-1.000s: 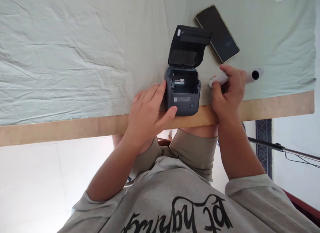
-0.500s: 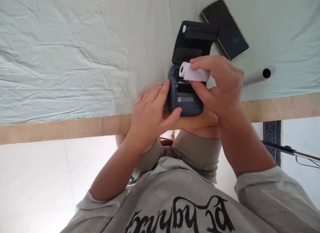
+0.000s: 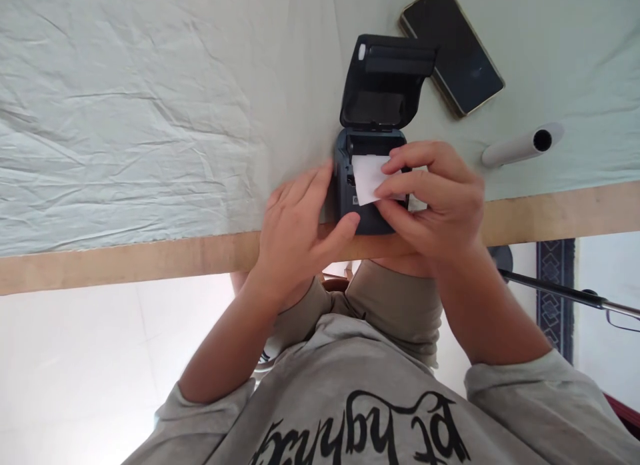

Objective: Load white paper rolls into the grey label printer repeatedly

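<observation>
White paper (image 3: 367, 175), pinched in right hand (image 3: 443, 202) by thumb and fingers, over open dark printer (image 3: 373, 218) at desk's (image 3: 200, 257) near edge — left hand (image 3: 297, 228) spread along printer's left side, clasping nothing — paper best held straight, untwisted

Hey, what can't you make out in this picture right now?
Head view: most of the label on the dark device, hidden by the white paper and right hand.
Head view: most of the bay's inside, behind that paper and hand.
Head view: the far end of the pole, cut off by the right edge.
</observation>
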`<state>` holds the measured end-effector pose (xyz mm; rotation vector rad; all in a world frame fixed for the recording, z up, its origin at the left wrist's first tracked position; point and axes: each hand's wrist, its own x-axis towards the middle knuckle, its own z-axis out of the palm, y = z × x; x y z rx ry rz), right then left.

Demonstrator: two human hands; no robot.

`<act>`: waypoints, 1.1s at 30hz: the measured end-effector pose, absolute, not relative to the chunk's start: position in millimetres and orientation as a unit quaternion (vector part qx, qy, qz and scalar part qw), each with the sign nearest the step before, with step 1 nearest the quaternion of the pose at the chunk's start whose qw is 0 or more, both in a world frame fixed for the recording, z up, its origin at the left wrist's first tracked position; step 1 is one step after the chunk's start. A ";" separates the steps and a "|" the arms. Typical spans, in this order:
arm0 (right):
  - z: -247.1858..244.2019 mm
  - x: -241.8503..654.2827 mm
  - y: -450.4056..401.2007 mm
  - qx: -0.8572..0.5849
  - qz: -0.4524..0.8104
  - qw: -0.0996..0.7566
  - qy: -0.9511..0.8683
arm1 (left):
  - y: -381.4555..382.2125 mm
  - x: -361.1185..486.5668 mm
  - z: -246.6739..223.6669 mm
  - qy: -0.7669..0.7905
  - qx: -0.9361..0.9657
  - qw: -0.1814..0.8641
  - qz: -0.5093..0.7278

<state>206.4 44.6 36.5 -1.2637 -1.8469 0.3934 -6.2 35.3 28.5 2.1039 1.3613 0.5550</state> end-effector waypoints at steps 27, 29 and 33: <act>1.3 227.7 78.4 -0.563 0.244 0.421 -0.668 | 42.3 18.7 26.3 0.557 0.760 0.268 0.203; -7.6 229.8 78.2 -0.570 0.225 0.455 -0.646 | 42.5 18.4 24.7 0.554 0.759 0.270 0.210; -12.8 230.0 76.5 -0.509 0.275 0.543 -0.609 | 42.9 17.5 18.6 0.550 0.755 0.265 0.237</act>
